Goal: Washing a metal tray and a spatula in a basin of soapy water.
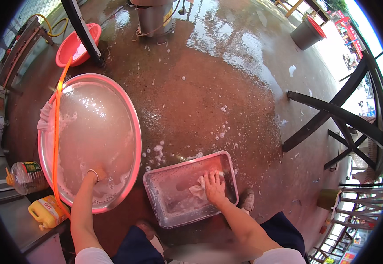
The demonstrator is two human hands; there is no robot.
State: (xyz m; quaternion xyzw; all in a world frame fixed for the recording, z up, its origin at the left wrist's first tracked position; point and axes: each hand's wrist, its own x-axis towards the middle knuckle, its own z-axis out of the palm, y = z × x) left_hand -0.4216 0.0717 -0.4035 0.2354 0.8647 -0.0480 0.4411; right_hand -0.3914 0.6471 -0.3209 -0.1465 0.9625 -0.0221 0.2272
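My left hand (pixel 99 174) is sunk to the wrist in the cloudy water of a large round metal basin (pixel 139 132); its fingers are hidden, and a bracelet circles the wrist. Under my right hand (pixel 214 187), pale wet cloth (pixel 198 188) lies in a rectangular metal tray (pixel 191 220) of shallow soapy water. The right fingers are stretched over and beside the cloth; whether they grip it does not show. Another pale cloth (pixel 45 116) hangs over the basin's left rim. An orange hose (pixel 56 132) crosses the basin's left side.
Left of the basin are a clear plastic bottle (pixel 28 178) and a yellow jug (pixel 48 211). Beyond it, a red tub (pixel 61 54) stands by a dark post (pixel 82 33). A grey bucket (pixel 305 33) is far right, above black crossed table legs (pixel 333 109). The floor (pixel 204 99) is wet, with foam spots.
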